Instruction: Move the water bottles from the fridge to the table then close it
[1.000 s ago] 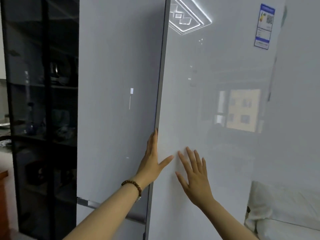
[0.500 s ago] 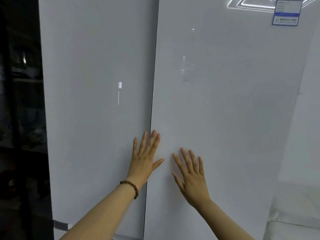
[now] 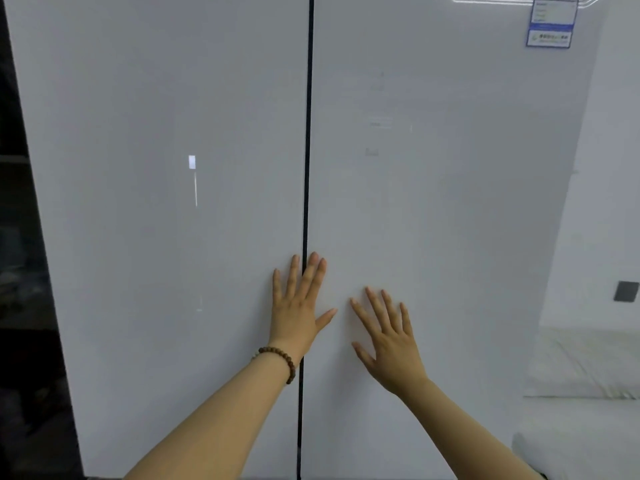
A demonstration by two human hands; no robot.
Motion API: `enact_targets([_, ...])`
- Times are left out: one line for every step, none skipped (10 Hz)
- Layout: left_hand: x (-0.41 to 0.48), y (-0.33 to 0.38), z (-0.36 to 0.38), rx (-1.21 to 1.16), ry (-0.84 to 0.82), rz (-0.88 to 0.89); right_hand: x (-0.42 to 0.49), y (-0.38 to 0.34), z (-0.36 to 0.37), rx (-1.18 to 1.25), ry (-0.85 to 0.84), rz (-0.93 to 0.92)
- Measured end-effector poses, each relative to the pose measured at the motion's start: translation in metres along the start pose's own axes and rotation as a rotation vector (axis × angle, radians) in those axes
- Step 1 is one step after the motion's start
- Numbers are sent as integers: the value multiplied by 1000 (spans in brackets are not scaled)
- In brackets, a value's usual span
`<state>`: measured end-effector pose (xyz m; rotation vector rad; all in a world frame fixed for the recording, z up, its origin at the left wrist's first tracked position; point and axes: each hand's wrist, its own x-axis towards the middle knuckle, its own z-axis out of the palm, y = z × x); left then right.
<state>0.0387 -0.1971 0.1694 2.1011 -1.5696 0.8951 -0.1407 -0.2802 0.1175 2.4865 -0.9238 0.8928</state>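
Hands, 2, both yours, both bare.
- Left hand (image 3: 298,313): fingers (image 3: 313,271) straight and slightly fanned, thumb stuck out to the right, palm flat on the fridge (image 3: 156,341). It grips nothing. It straddles the door seam (image 3: 306,150), with the little and ring fingers to the seam's left and the middle finger, index finger and thumb to its right.
- Right hand (image 3: 388,344): fingers (image 3: 375,304) straight and spread wider, laid flat on the right door (image 3: 450,220). It sits just right of and below your left thumb, not touching it, and holds nothing.

Fridge doors, 2: pale and glossy. The left door (image 3: 156,237) and the right door meet at the thin dark seam running up past your left fingertips.

Bead bracelet (image 3: 284,358), 1: brown, on your left wrist.

Label sticker (image 3: 550,26), 1: blue and white, far above your right fingers. Its print is too blurred to read.

Dark wall plate (image 3: 626,291), 1: well to the right of your right hand, off the fridge.
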Motion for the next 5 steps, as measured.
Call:
enact_targets([-5, 4, -18, -31, -34, 12, -3, -7, -31, 56, -83, 28])
enact_targets([-16, 0, -38, -62, -61, 10, -1, -26, -89, 283, -20, 107])
enact_targets([-36, -11, -52, -59, -103, -48, -5, -58, -180, 606, 204, 159])
enact_targets([-57, -23, -65, -82, -111, -77, -27, -95, -281, 937, 466, 108])
enact_targets([-76, -30, -87, -43, -88, -117, -72, -115, -379, 1282, 666, -102])
